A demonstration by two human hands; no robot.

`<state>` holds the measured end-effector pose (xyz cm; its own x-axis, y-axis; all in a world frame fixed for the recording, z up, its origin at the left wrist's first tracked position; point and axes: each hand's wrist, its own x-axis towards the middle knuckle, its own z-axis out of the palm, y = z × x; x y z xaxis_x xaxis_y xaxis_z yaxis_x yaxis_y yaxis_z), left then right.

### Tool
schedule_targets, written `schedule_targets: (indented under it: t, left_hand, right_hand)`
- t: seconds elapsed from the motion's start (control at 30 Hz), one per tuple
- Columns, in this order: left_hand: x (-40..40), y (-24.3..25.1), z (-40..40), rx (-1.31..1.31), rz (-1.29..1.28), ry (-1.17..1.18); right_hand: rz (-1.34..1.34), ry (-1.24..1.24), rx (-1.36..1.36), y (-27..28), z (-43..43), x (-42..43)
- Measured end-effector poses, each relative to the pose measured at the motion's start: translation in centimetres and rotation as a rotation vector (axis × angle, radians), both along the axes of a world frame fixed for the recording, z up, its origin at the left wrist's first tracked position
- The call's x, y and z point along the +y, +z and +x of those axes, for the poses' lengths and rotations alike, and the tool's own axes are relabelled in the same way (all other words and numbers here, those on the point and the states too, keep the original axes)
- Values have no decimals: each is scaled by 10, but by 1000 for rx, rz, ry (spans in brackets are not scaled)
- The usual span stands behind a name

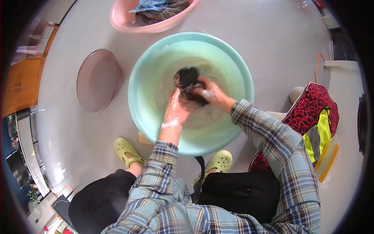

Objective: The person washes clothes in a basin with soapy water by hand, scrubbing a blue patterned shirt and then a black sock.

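A round mint-green plastic basin (190,146) stands on the floor before me with cloudy, sudsy water in its bottom. Over the water is a dark, wet piece of cloth (189,76), bunched up. My right hand (211,91) grips its lower right part, blurred by motion and flecked with foam. Against the cloth's lower left side is my left hand (177,108), palm turned inward, wet and soapy at the wrist; its fingertips are partly hidden by the cloth. Part of the cloth hangs between the two hands.
A pink tub (152,28) holding blue and brown clothes stands beyond the basin. At left is a translucent pinkish basin (98,82). A red leopard-print padded item (312,108) and a yellow reflective vest (323,122) lie at right. My green clogs (128,152) flank the basin.
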<state>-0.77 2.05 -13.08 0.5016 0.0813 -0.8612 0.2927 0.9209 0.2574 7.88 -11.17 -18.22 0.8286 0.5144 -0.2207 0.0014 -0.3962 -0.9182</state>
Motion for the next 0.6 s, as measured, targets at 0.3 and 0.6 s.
schedule_targets:
  t: [0.3,0.6]
  left_hand:
    - [-20,-9,-1,-218,-76,54]
    - [37,1,-10,-19,525,162]
  right_hand:
    - [-365,132,-258,105,-32,43]
    - [-225,-168,222,42,34,-18]
